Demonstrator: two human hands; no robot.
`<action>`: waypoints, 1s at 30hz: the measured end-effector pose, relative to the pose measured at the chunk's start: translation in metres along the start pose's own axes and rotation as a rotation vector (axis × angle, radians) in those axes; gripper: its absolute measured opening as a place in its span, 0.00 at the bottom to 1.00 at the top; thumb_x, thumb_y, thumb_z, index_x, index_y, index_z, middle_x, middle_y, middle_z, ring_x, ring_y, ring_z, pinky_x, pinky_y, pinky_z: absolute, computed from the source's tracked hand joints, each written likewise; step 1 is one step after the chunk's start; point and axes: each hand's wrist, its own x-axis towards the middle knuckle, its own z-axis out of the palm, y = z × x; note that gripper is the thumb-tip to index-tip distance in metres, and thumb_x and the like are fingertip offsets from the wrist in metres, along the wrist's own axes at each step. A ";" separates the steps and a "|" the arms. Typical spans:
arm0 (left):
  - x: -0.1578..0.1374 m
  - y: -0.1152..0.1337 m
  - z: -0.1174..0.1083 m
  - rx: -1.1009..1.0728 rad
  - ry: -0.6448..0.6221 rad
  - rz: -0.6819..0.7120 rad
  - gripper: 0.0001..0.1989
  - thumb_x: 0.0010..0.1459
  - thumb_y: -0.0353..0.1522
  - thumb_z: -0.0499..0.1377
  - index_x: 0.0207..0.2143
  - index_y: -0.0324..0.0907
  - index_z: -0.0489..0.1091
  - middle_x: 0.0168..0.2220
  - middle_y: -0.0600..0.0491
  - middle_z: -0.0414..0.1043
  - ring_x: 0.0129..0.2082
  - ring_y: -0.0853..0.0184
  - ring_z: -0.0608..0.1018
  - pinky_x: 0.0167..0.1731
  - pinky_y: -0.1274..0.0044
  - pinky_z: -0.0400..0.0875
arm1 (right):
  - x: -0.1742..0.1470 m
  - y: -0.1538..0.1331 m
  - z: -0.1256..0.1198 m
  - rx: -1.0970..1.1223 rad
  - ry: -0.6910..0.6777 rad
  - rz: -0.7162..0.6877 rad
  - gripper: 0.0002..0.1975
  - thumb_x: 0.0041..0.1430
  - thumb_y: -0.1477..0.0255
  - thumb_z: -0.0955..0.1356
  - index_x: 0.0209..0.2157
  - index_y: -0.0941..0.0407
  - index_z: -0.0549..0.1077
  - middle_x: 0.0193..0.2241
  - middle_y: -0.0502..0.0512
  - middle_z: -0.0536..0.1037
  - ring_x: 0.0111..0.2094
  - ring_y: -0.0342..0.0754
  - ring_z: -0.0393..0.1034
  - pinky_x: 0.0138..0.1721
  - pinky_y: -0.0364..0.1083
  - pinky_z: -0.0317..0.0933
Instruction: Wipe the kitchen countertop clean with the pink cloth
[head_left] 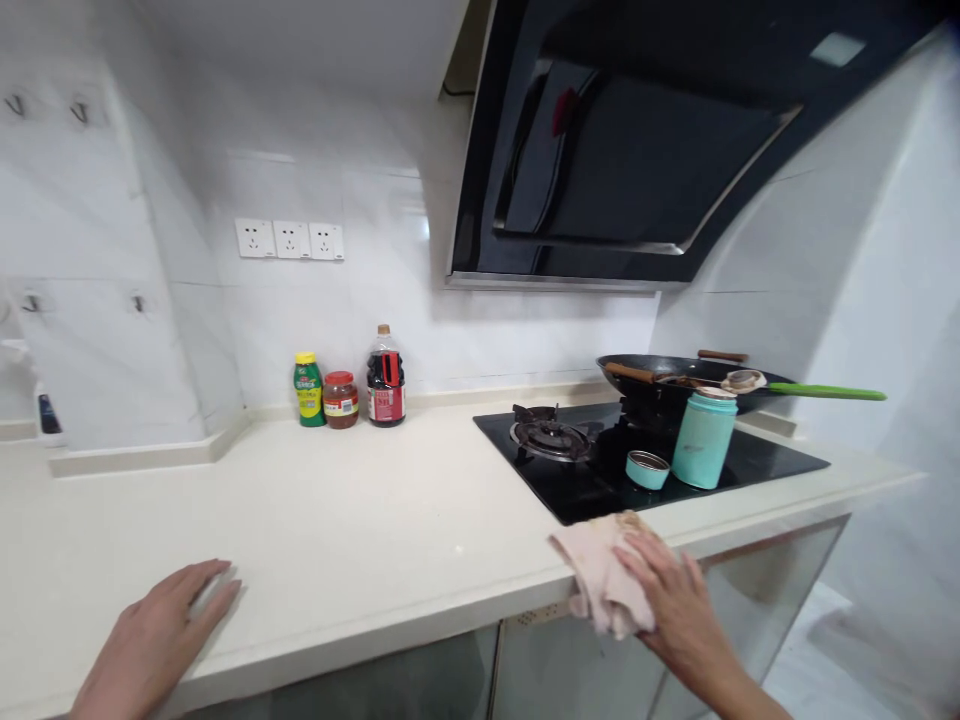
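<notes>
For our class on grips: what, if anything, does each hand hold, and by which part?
The right hand holds a crumpled, pale-pink fabric cloth by its right side, as pictured; the left hand holds nothing.

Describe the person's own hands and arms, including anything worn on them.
The left hand and right hand are both ungloved, and no rings or markings can be made out on them. The right forearm is bare as far as it shows, with no sleeve, watch or bracelet visible. Little of the left arm is in frame, so any sleeve there cannot be told.
</notes>
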 end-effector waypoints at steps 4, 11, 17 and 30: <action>-0.001 0.005 -0.001 0.016 -0.006 -0.006 0.28 0.60 0.52 0.51 0.50 0.44 0.76 0.55 0.47 0.77 0.57 0.51 0.77 0.57 0.63 0.70 | 0.014 0.003 -0.023 -0.015 -0.022 0.024 0.21 0.65 0.60 0.70 0.56 0.53 0.70 0.56 0.58 0.71 0.54 0.56 0.69 0.51 0.59 0.69; -0.005 0.019 -0.009 0.026 -0.031 -0.023 0.29 0.60 0.52 0.49 0.51 0.44 0.75 0.56 0.45 0.76 0.57 0.50 0.76 0.56 0.60 0.69 | 0.011 -0.080 0.009 0.048 -0.160 -0.087 0.27 0.61 0.56 0.72 0.57 0.54 0.70 0.58 0.61 0.69 0.57 0.59 0.66 0.58 0.63 0.63; -0.016 0.033 -0.016 -0.176 0.156 0.058 0.26 0.59 0.51 0.52 0.46 0.44 0.76 0.54 0.44 0.76 0.56 0.50 0.76 0.57 0.59 0.70 | 0.031 -0.243 0.012 0.236 -0.527 -0.367 0.45 0.45 0.61 0.79 0.63 0.55 0.64 0.63 0.71 0.65 0.63 0.72 0.58 0.63 0.71 0.52; -0.087 0.155 0.036 -0.096 -0.028 0.627 0.50 0.54 0.57 0.63 0.71 0.49 0.49 0.66 0.40 0.62 0.67 0.45 0.63 0.63 0.52 0.60 | 0.070 -0.217 -0.021 0.747 -0.651 -0.746 0.52 0.48 0.60 0.78 0.70 0.53 0.54 0.70 0.64 0.53 0.71 0.61 0.44 0.69 0.59 0.47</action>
